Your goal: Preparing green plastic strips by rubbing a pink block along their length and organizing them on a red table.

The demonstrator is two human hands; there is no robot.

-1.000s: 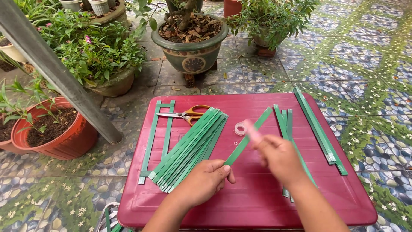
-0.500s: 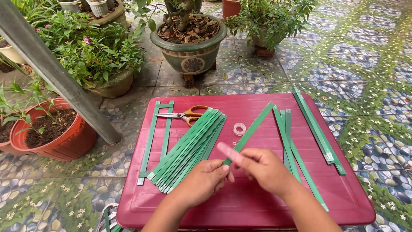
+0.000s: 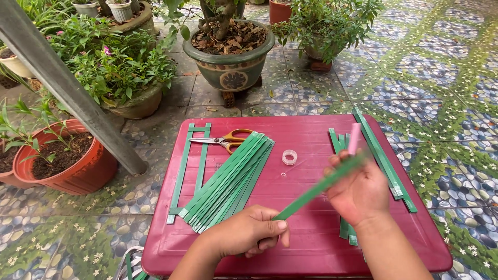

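You sit on a tiled patio with potted plants, at a red plastic table (image 3: pixel 311 249). Your left hand (image 3: pixel 249 233) pinches the near end of a green paper strip (image 3: pixel 316 189). Your right hand (image 3: pixel 360 192) closes around its far end, keeping it tight. A stack of green strips (image 3: pixel 228 181) lies left of your grip.

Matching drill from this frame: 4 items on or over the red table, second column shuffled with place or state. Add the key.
Column 1
1. scissors
2. tape roll
3. stack of green strips
4. green strip

Column 2
A. held between left hand and right hand, blurred
B. lying alone near the middle of the red table
C. fanned diagonally, left of centre
D. at the far left edge, orange handles

Pairs: 1-D, 2-B, 3-C, 4-A
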